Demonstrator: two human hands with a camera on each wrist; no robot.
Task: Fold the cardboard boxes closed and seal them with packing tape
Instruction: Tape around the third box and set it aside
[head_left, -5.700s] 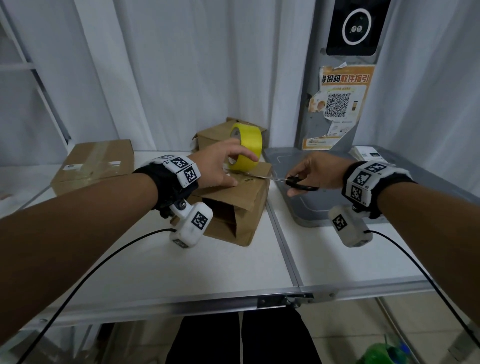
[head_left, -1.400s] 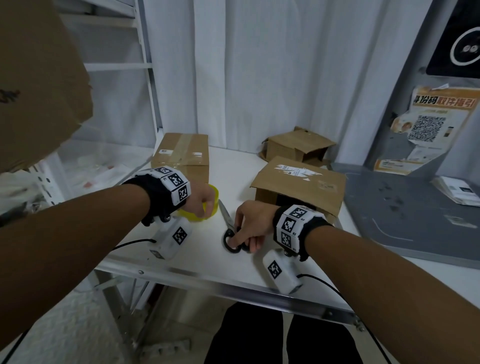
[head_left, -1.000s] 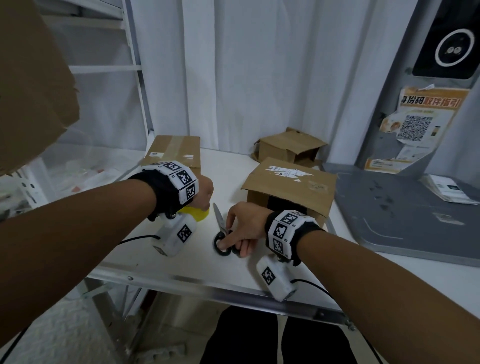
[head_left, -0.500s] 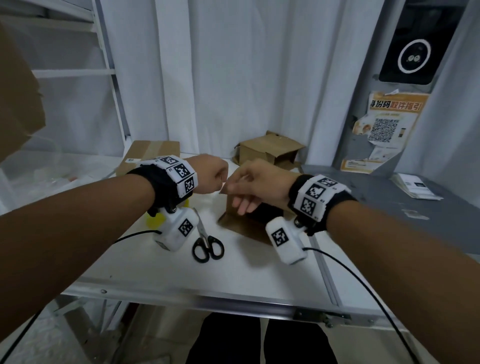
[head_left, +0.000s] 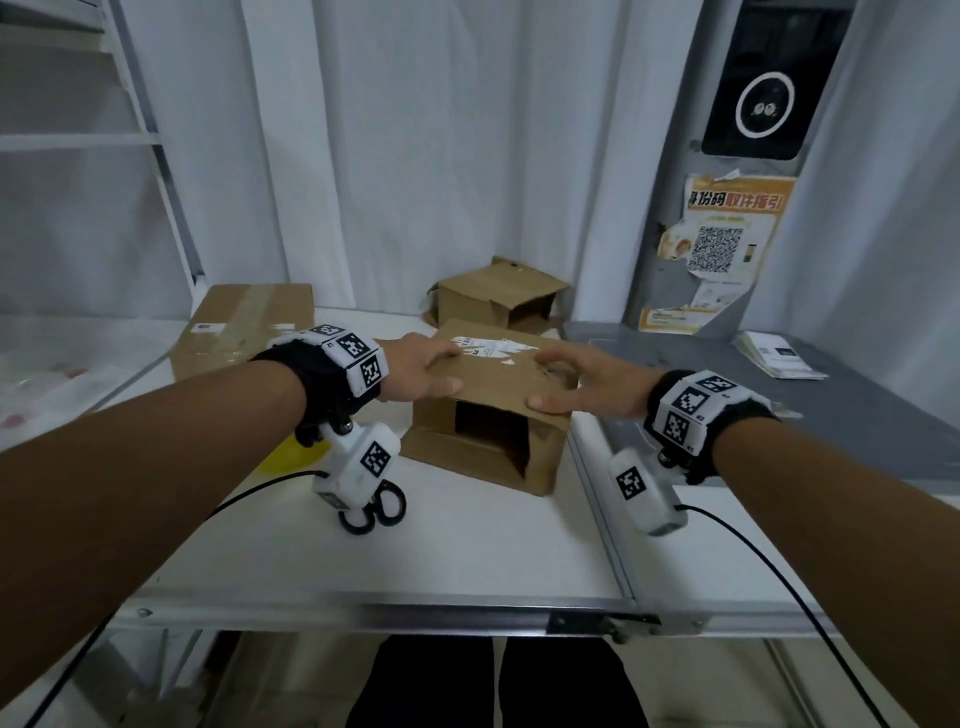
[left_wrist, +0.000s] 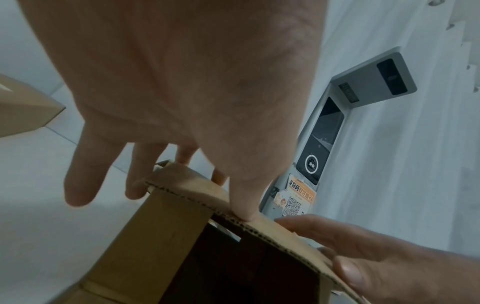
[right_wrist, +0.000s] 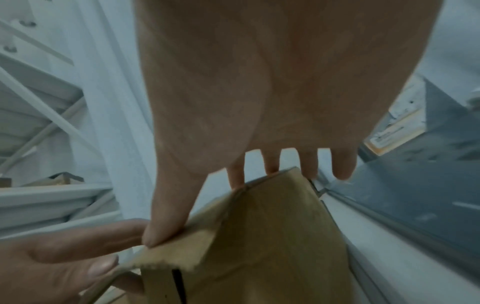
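Observation:
A small brown cardboard box (head_left: 493, 447) lies on its side at the middle of the white table (head_left: 467, 551), its dark open end toward me. My left hand (head_left: 415, 364) rests flat on the top panel's left part, thumb on the front edge. My right hand (head_left: 587, 379) lies on the right part, its thumb also on that edge. In the left wrist view the left hand's fingers (left_wrist: 83, 174) spread straight over the box (left_wrist: 161, 236). In the right wrist view the right hand's thumb (right_wrist: 166, 222) presses the flap (right_wrist: 246, 236). The yellow tape roll (head_left: 283, 457) sits behind my left wrist, mostly hidden.
Black-handled scissors (head_left: 387, 512) lie on the table under my left wrist camera. A taped box (head_left: 244, 327) stands at the back left, and another open box (head_left: 493, 296) behind the middle one. A grey platform (head_left: 810, 415) with papers (head_left: 779, 353) fills the right.
My right hand let go of the scissors on the table. Both hands rose in front of the box, then came down onto its top panel.

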